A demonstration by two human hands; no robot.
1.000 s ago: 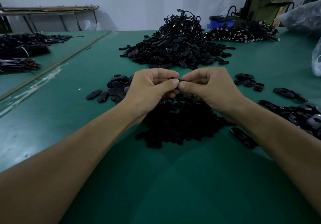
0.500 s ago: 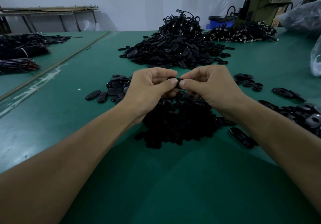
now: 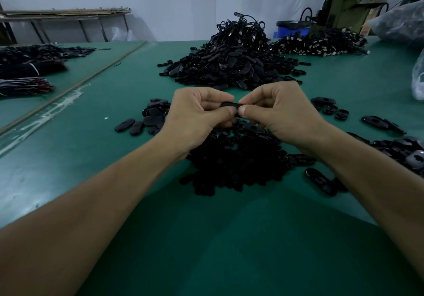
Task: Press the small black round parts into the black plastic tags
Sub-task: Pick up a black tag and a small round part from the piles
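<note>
Pinching one black plastic tag [image 3: 230, 104] between them, the left hand [image 3: 197, 116] and the right hand [image 3: 280, 114] are meeting above the green table [image 3: 91, 158]. Each is closing its thumb and curled fingers on one end of the tag, so both are grasping it; whether a round part is sitting in it I cannot tell, since the fingers are covering most of it. The tag is hanging in the air over a dark pile of small black round parts [image 3: 234, 165], which is lying on the table directly beneath the hands and wrists. Loose oval tags [image 3: 146, 119] are lying just left of the left hand, a few more tags with holes [image 3: 330, 107] are lying to the right of the right hand, and another scatter of tags [image 3: 408, 151] is spreading at the right edge. Farther back a tall heap of corded tags [image 3: 229, 64] is rising mid-table, with a lower heap [image 3: 321, 45] lying behind it to the right. Dark bundles [image 3: 27, 66] are resting at the far left.
</note>
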